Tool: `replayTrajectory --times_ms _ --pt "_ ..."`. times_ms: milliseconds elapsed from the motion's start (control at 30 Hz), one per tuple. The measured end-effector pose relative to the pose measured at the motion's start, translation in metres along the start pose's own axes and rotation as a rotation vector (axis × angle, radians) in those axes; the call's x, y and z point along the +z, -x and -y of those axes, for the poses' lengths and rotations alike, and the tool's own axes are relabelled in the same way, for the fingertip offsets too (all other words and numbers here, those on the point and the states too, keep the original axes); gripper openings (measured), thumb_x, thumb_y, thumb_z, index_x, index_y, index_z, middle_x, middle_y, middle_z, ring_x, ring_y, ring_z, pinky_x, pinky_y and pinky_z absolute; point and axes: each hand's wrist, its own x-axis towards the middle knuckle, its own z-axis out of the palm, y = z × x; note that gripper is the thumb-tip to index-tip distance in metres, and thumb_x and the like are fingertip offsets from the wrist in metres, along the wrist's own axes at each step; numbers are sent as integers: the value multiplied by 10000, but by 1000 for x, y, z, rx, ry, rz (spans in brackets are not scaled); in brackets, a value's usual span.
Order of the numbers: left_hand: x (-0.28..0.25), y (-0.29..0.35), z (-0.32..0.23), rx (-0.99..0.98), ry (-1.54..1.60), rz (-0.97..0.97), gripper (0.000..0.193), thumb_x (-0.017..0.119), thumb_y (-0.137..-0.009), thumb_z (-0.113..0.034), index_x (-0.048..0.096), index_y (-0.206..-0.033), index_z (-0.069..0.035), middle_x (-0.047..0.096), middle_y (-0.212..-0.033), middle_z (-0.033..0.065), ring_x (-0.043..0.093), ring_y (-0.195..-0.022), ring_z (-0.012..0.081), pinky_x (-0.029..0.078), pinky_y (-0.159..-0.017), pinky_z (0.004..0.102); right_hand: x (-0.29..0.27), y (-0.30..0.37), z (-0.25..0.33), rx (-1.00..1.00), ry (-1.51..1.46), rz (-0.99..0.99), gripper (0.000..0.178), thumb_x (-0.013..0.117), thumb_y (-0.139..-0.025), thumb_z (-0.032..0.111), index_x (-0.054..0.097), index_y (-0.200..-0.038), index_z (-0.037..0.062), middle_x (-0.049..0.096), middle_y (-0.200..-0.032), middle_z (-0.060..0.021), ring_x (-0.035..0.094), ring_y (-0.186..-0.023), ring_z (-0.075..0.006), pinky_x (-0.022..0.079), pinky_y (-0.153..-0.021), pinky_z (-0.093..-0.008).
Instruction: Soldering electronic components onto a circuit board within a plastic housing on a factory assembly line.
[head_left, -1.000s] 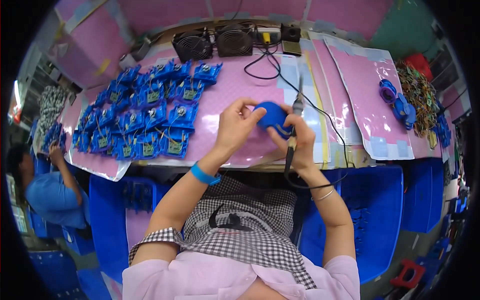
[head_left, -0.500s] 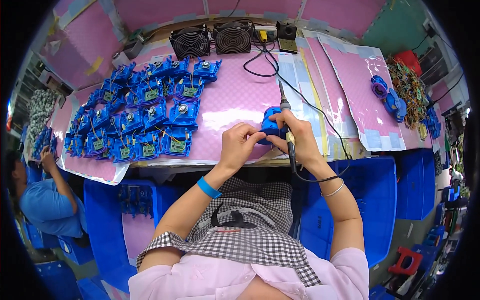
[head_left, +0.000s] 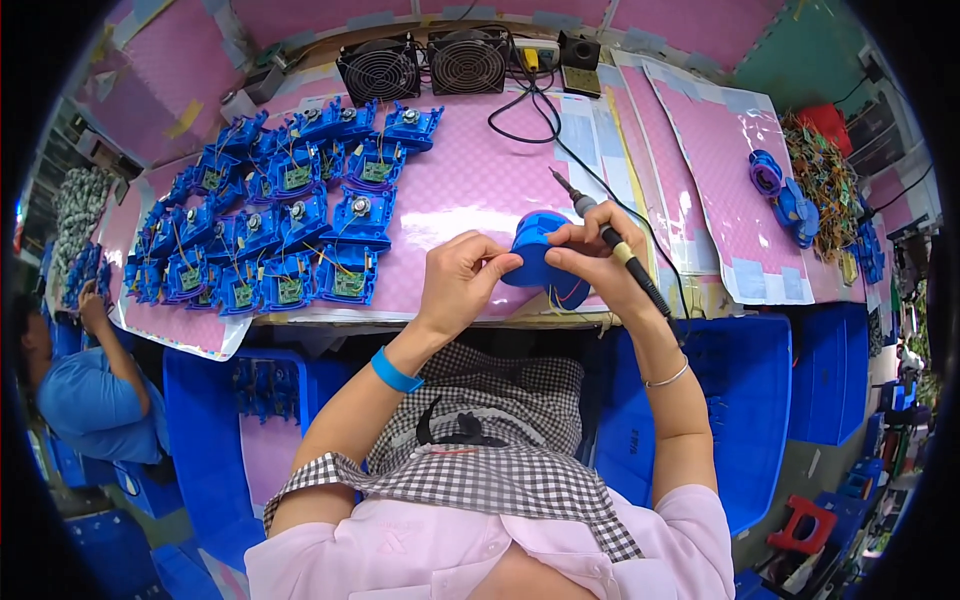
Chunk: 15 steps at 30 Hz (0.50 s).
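Observation:
Between my hands, above the near edge of the pink-covered bench, is a rounded blue plastic housing. The finger and thumb of my left hand pinch its left side. My right hand grips the housing's right side with thumb and fingertips. That same hand also carries a soldering iron, its handle lying across the fingers and its tip pointing up and left, away from the housing. Thin wires, one of them red, hang below the housing. What is inside it is hidden from this side.
Many similar blue housings with green circuit boards and wires fill the left of the bench. Two black fans and a soldering iron stand are at the back. A wire heap lies right. Blue bins flank me; a co-worker sits left.
The housing has turned and shows more of its smooth blue surface. The soldering iron has swung, its tip now pointing more to the left and its handle lower right.

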Motion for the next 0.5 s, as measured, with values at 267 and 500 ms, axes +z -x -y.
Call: replayTrajectory --times_ms 267,500 --pt "7 -13 -10 -224 88 28 209 771 -761 -98 647 -901 -4 683 -792 48 558 -641 52 421 -530 223 7 -7 -2 -47 -83 -199 377 716 -749 -88 410 -878 92 673 -977 -193 661 -926 -207 541 -830 -335" --pt "-23 -2 14 -217 -79 -190 204 760 -764 -50 590 -869 -11 613 -779 7 514 -644 63 399 -543 233 -23 -21 -26 -189 -294 -466 287 675 -817 -39 427 -853 101 641 -1042 -176 556 -1163 -249 503 -860 -285"
